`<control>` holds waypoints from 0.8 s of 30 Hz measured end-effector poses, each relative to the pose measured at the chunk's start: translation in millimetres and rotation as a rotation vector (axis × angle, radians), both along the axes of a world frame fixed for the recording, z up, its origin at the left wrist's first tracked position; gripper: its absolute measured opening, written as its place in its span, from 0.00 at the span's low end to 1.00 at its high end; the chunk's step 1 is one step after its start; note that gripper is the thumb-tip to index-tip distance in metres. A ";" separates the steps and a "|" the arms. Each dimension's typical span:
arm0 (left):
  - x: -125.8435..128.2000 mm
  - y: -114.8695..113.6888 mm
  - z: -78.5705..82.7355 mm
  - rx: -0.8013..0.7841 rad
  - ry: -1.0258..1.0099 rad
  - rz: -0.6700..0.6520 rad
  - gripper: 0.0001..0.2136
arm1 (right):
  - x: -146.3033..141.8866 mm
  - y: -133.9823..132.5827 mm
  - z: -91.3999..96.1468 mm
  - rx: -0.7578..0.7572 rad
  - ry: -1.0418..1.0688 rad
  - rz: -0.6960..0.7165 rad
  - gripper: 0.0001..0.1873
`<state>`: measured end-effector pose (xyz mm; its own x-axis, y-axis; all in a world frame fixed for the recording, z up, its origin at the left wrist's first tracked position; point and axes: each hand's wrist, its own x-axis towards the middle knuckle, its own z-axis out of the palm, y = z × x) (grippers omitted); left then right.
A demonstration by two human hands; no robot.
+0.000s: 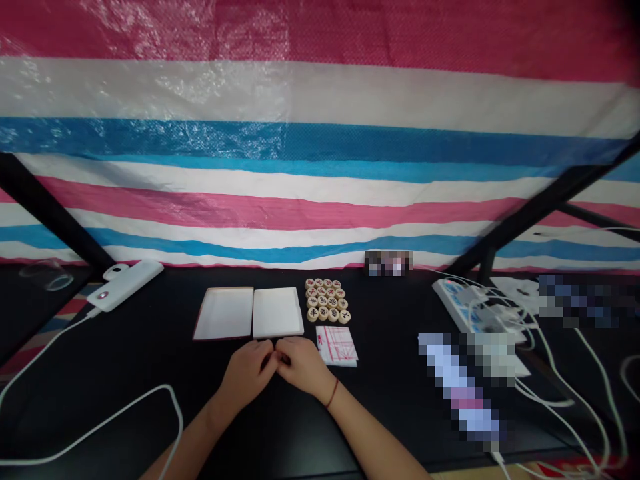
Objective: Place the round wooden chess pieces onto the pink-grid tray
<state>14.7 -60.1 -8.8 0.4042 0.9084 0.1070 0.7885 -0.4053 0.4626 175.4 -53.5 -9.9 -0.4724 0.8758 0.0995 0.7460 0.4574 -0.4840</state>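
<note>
My left hand [249, 371] and my right hand [301, 362] rest on the black table with their fingers curled in, touching each other at the knuckles; nothing shows in either. Just beyond them lie two shallow white box halves side by side, the left box half [224, 313] with a dark reddish edge and the right box half [276, 312]. Rows of round wooden Chinese chess pieces [327, 301], marked in red and black, stand right of the boxes. A folded sheet with red grid lines [337, 345] lies near my right hand.
A white device [126, 285] with a cable sits at the back left, near a clear glass [50, 275]. On the right are a power strip [453, 303], tangled white cables and a blurred phone-like object [463, 393]. Striped sheeting [320, 213] hangs behind the table between black frame bars.
</note>
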 end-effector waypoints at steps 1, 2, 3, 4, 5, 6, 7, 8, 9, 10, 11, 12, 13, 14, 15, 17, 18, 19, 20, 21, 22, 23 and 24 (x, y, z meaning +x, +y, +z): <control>0.1 0.2 0.4 -0.003 -0.002 -0.001 0.11 | 0.1 0.3 -0.2 0.001 0.006 0.000 0.08; 0.2 0.5 0.5 -0.006 -0.005 -0.002 0.11 | 0.1 0.7 -0.6 0.003 0.013 -0.001 0.08; 0.3 0.8 0.5 -0.008 -0.008 -0.002 0.11 | 0.2 1.1 -1.0 0.003 0.019 -0.002 0.08; 0.3 1.1 0.3 -0.009 -0.010 -0.002 0.11 | 0.3 1.5 -1.5 0.001 0.023 -0.002 0.08; 0.2 1.3 -0.1 -0.009 -0.013 -0.003 0.11 | 0.3 1.8 -2.1 -0.003 0.026 -0.003 0.08; 0.2 1.5 -0.6 -0.009 -0.016 -0.004 0.11 | 0.3 2.1 -2.6 -0.008 0.028 -0.004 0.08; 0.0 1.7 -1.1 -0.008 -0.018 -0.005 0.11 | 0.3 2.4 -3.1 -0.012 0.031 -0.005 0.08; -0.1 1.8 -1.7 -0.008 -0.019 -0.005 0.11 | 0.3 2.5 -3.6 -0.013 0.038 -0.007 0.08; -0.2 1.8 -2.2 -0.007 -0.020 -0.005 0.11 | 0.4 2.5 -4.1 -0.013 0.048 -0.008 0.09; -0.3 1.9 -2.7 -0.007 -0.021 -0.003 0.11 | 0.5 2.4 -4.6 -0.012 0.058 -0.009 0.09; -0.5 1.9 -3.0 -0.008 -0.022 -0.001 0.11 | 0.6 2.4 -5.0 -0.011 0.068 -0.009 0.09; -0.6 2.0 -3.2 -0.009 -0.023 -0.001 0.11 | 0.7 2.3 -5.5 -0.010 0.076 -0.008 0.09; -0.7 2.1 -3.4 -0.011 -0.023 -0.002 0.11 | 0.8 2.4 -5.9 -0.009 0.082 -0.006 0.09; -0.8 2.1 -3.5 -0.011 -0.023 -0.004 0.11 | 1.0 2.5 -6.3 -0.008 0.086 -0.003 0.09; -0.9 2.2 -3.6 -0.011 -0.022 -0.008 0.11 | 1.1 2.7 -6.7 -0.009 0.088 -0.002 0.09; -1.1 2.3 -4.0 -0.007 -0.020 -0.014 0.11 | 1.3 3.2 -7.3 -0.012 0.087 -0.002 0.09; -1.1 2.4 -4.2 -0.003 -0.020 -0.015 0.11 | 1.4 3.4 -7.5 -0.016 0.085 -0.003 0.09; -1.2 2.4 -4.6 0.001 -0.023 -0.014 0.11 | 1.4 3.5 -7.6 -0.018 0.082 -0.004 0.09; -1.2 2.3 -4.9 0.005 -0.027 -0.014 0.11 | 1.4 3.5 -7.7 -0.020 0.079 -0.005 0.09; -1.2 2.3 -5.2 0.007 -0.032 -0.014 0.11 | 1.3 3.3 -7.8 -0.021 0.077 -0.005 0.09; -1.3 2.1 -5.4 0.007 -0.038 -0.014 0.11 | 1.3 3.0 -8.0 -0.021 0.076 -0.005 0.09; -1.3 2.0 -5.6 0.006 -0.042 -0.015 0.11 | 1.2 2.7 -8.0 -0.020 0.076 -0.005 0.09; -1.5 1.8 -5.6 0.002 -0.044 -0.018 0.11 | 1.2 2.3 -8.1 -0.018 0.078 -0.005 0.09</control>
<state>13.2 -58.2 -14.5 0.4152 0.9008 0.1274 0.7599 -0.4204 0.4958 176.6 -51.2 -17.9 -0.4590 0.8803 0.1199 0.7080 0.4439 -0.5493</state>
